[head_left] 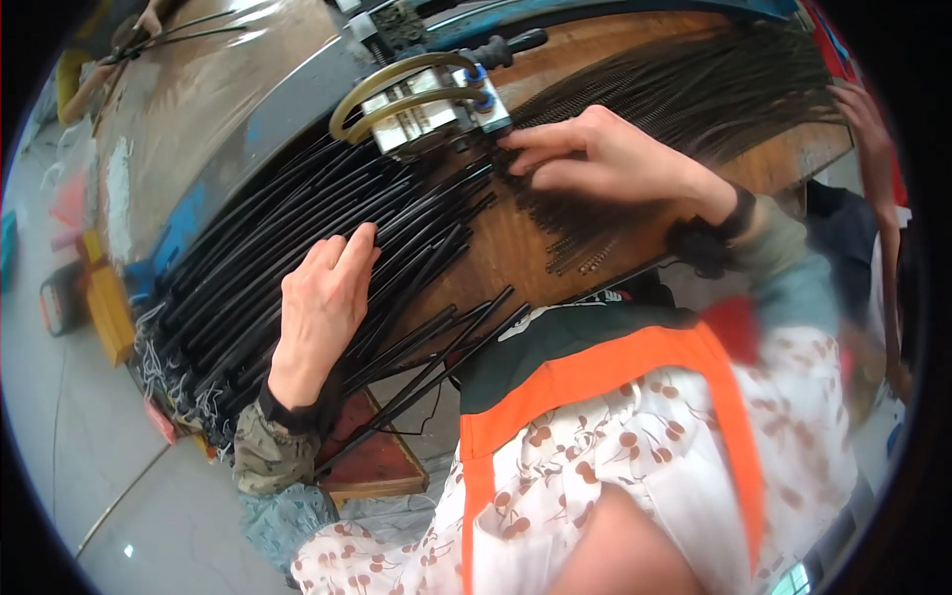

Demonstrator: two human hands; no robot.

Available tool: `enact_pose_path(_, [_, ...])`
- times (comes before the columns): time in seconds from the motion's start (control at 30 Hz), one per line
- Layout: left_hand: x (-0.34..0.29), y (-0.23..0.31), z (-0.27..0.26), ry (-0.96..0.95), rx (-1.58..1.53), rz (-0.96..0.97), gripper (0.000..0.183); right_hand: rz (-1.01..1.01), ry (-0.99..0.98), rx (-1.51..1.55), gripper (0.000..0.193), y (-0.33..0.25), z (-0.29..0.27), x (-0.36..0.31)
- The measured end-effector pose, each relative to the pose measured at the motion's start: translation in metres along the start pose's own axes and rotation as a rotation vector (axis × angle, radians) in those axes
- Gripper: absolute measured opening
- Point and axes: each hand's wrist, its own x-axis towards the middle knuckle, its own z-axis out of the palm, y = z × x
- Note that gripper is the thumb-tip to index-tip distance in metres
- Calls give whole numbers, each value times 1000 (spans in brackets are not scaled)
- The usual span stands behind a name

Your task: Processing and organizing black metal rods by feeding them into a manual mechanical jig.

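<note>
Many long black tubes (268,233) lie side by side in a slanting bundle on the left of the wooden table. Over them is my left hand (327,297), fingers together and curled round a black tube whose far end points to the small metal machine (412,114). My right hand (610,159) is closed in a pinch just under the machine's right end; what its fingertips hold is hidden. Beside that hand, a spread of thin dark ridged rods (684,89) fans out to the right.
Curved yellowish hoses (397,69) and a black handle (511,47) rise from the machine. Loose black tubes stick out over the table's near edge above a reddish wooden stool (372,451). Other people's hands show at the far left (149,22) and right edge (865,124).
</note>
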Motion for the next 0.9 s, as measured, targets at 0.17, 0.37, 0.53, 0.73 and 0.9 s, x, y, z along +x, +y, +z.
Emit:
enact_pose_path(0.17, [14, 22, -13, -7, -29, 40, 29, -69, 273, -24, 24, -4, 11, -10])
enact_pose_path(0.37, [27, 39, -20, -11, -58, 81, 32, -196, 464, -31, 21, -5, 13, -21])
enact_pose_path(0.53, [55, 58, -31, -79, 80, 168, 35, -551, 477, -614, 36, -4, 0, -32])
enact_pose_path(0.73, [96, 45, -90, 193, 313, 201, 31, -229, 703, -727, 44, 48, -95, -56])
enact_pose_path(0.9, [157, 35, -71, 265, 269, 424, 42, -305, 737, -628, 54, 38, -120, -58])
